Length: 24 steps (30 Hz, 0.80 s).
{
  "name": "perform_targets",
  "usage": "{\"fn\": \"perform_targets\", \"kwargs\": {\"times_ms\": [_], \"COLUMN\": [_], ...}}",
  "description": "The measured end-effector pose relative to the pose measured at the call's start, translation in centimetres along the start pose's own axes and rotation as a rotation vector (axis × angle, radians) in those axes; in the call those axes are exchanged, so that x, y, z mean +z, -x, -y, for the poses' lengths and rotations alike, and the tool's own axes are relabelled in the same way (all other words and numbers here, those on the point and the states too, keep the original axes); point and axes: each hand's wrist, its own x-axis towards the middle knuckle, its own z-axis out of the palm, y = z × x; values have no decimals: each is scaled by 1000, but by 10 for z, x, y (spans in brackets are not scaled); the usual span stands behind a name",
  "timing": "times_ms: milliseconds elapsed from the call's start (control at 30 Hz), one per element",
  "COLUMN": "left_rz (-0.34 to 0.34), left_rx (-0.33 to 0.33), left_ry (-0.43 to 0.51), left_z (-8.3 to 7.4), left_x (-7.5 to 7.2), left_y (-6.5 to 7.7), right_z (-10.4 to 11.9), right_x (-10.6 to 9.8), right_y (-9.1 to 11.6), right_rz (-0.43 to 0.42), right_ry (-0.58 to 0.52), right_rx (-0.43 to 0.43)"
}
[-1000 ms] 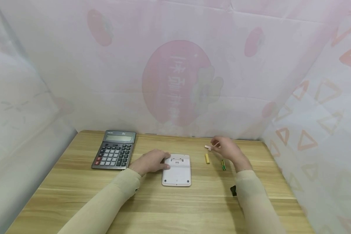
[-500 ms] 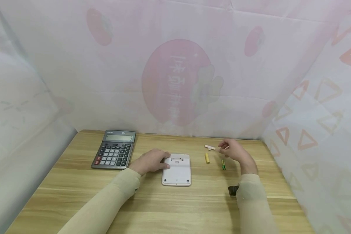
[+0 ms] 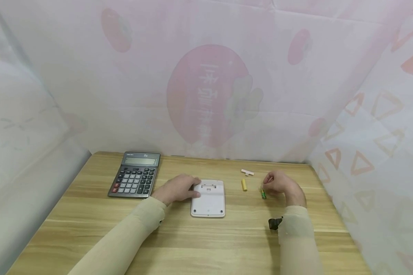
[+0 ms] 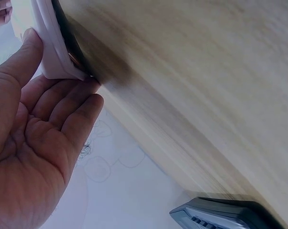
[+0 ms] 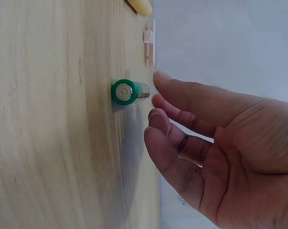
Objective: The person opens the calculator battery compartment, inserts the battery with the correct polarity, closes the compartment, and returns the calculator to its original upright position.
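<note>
A white calculator (image 3: 208, 204) lies face down mid-table, the battery slot in its back uncovered. My left hand (image 3: 179, 188) grips its left side, thumb on the back and fingers at the far edge; the left wrist view shows the thumb (image 4: 32, 45) against the white casing. Over a green AA battery (image 5: 125, 92) hovers my right hand (image 3: 278, 183), thumb and fingers bent and spread apart near its far end, with a gap in the right wrist view. Left of that hand lie a yellow battery (image 3: 244, 185) and a pale pink battery cover (image 3: 247, 172).
A grey desk calculator (image 3: 135, 175) lies face up at the left of the wooden table (image 3: 199, 244). A black object (image 3: 274, 224) is at the right sleeve's cuff. Printed white sheets (image 3: 141, 95) stand behind the table and on both sides.
My right hand has let go of the battery cover, which now lies on the table, and has moved right and nearer to the green battery. The left hand stays on the white calculator.
</note>
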Motion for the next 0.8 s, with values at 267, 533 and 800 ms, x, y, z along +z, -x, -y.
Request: {"fn": "perform_targets", "kwargs": {"times_ms": [267,533,800], "left_rz": [6,6,2], "left_rx": [-18,-15,-8], "left_ry": [18,22,15], "left_z": [0,0,0], "left_x": [1,1,1], "left_y": [1,-1,0], "right_z": [3,3,9], "right_x": [5,10,15], "right_y": [0,-2,-2], "right_rz": [19,12,-14], "right_ry": [19,37,86], "right_rx": [9,5,1]}}
